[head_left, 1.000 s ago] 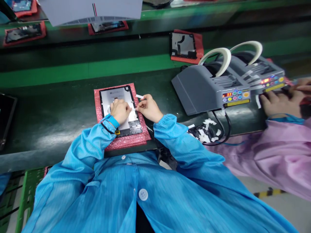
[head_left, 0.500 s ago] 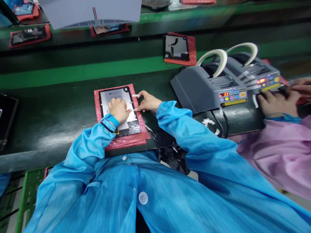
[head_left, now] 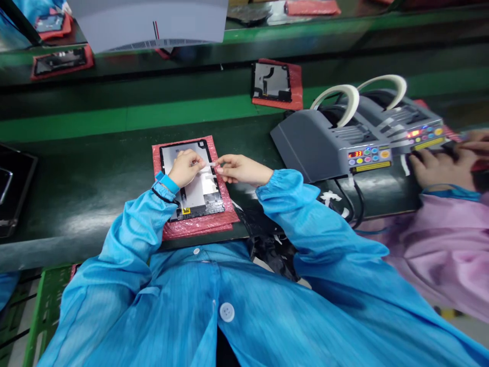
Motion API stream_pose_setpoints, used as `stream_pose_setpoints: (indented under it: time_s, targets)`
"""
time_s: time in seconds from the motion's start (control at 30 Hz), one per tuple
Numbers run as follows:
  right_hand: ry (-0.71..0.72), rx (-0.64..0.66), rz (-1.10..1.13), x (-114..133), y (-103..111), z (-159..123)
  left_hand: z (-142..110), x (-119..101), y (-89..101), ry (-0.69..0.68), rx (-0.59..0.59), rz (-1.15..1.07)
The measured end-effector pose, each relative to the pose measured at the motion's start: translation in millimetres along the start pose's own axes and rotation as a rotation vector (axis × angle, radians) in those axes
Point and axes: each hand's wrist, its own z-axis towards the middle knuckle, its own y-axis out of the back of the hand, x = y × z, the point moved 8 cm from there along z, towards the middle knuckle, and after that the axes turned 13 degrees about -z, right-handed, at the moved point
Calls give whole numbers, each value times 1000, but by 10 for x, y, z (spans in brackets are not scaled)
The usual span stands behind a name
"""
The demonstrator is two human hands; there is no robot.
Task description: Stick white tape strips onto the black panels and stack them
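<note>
A tablet screen panel [head_left: 194,190] with a black frame and silver back lies on red bubble wrap [head_left: 228,204] on the dark bench in front of me. Above its right side, a short white strip of tape [head_left: 211,164] stretches between my two hands. My left hand [head_left: 186,167] pinches the strip's left end over the panel. At the other end, my right hand [head_left: 242,169] has its thumb and forefinger closed on the strip, just beyond the panel's right edge. Part of the panel's upper left is hidden under my left hand.
Two grey tape dispensers [head_left: 332,148] with lit displays stand to the right. Beside them are a co-worker's hands [head_left: 443,168]. Tape scraps [head_left: 331,196] lie near the bench edge. Another panel [head_left: 272,81] rests on red wrap behind, and a black case [head_left: 15,188] is at far left.
My left hand has lifted from lying flat on the panel and now pinches the tape strip. My right hand has brought the strip to it over the panel's edge. The camera view has shifted slightly.
</note>
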Motion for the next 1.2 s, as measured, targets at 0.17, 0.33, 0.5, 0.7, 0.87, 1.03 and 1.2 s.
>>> stream_pose_setpoints:
  time_s: [0.17, 0.33, 0.5, 0.7, 0.87, 1.03, 1.2]
  targets:
    - [46, -287, -132, -66, 244, 78, 8, 49, -38, 28, 12, -60]
    - [98, -361, -322, -50, 174, 180, 1, 89, -100, 93, 23, -30]
    - [140, -463, -514, -122, 164, 257, -34, 92, -151, 182, -23, 169]
    - [134, -472, -581, -237, 135, 297, -53, 54, -223, 200, 24, 246]
    - [127, -458, -611, -238, 117, 311, -56, 56, -215, 188, 15, 255]
    - [137, -469, -637, -233, 104, 319, -60, 36, -236, 180, 16, 273]
    - [111, -571, -658, -199, 148, 114, -75, 31, -195, 194, -18, 290]
